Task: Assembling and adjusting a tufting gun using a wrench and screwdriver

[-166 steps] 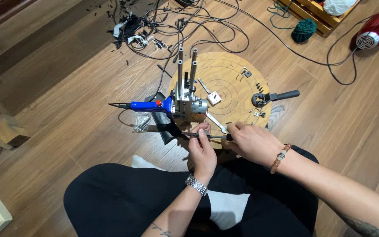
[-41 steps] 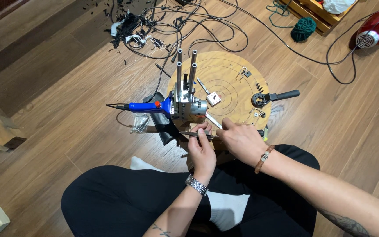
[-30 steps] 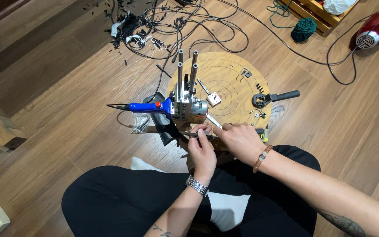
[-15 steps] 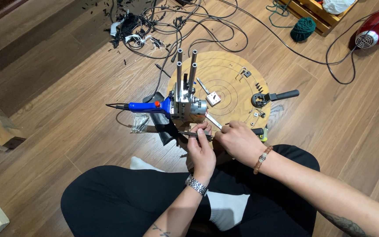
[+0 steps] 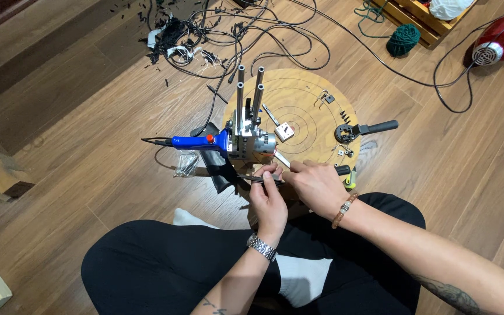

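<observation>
A thin dark rod-shaped tool (image 5: 262,180) lies level just in front of the knees, at the near edge of the round wooden board (image 5: 316,125). The left hand (image 5: 268,201) grips it from below, fingers (image 5: 270,176) curled closed around its middle. The right hand (image 5: 315,185) meets it from the right, its fingers bent and closed toward the tool's right end; whether they pinch the tool itself or a small part beside it cannot be told. The two hands touch or nearly touch each other at the tool.

Directly beyond the tool stands a blue-handled power tool (image 5: 217,142) with a metal head, mounted among four upright metal posts (image 5: 241,102). The tool's left tip is close under this metal head. A black piece (image 5: 221,169) hangs below the blue handle, just left of the left hand.

On the board lie a small white block (image 5: 285,131), loose small metal parts (image 5: 324,97) and, at the right rim, a black side handle with a clamp ring (image 5: 364,129). A yellow-and-black item (image 5: 348,173) lies just beside the right hand.

All of this rests on a wooden floor (image 5: 88,134). Left of the power tool lies a small clear bag of screws (image 5: 186,164). Further off are tangled black cables (image 5: 217,35), a ball of green yarn (image 5: 403,39) and a red vacuum cleaner (image 5: 503,38).
</observation>
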